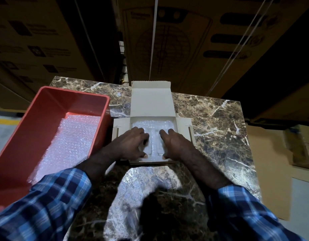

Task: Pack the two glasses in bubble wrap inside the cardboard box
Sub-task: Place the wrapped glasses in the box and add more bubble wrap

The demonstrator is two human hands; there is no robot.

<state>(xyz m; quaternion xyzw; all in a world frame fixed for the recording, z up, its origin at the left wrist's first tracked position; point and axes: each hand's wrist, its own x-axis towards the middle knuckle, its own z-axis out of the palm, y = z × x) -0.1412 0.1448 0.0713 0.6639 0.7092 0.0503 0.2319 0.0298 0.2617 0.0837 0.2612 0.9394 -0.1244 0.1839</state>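
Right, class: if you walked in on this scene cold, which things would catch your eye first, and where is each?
First, the two hands, left hand and right hand, pressing down side by side on bubble wrap inside the open cardboard box at the middle of the marble table. Next, the red plastic bin to the left, touching the box, with a bubble wrap sheet lying in it. Another sheet lies on the table between the checked sleeves.

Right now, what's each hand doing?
Left hand: open, pressing the bubble wrap in the cardboard box.
Right hand: open, pressing it too.
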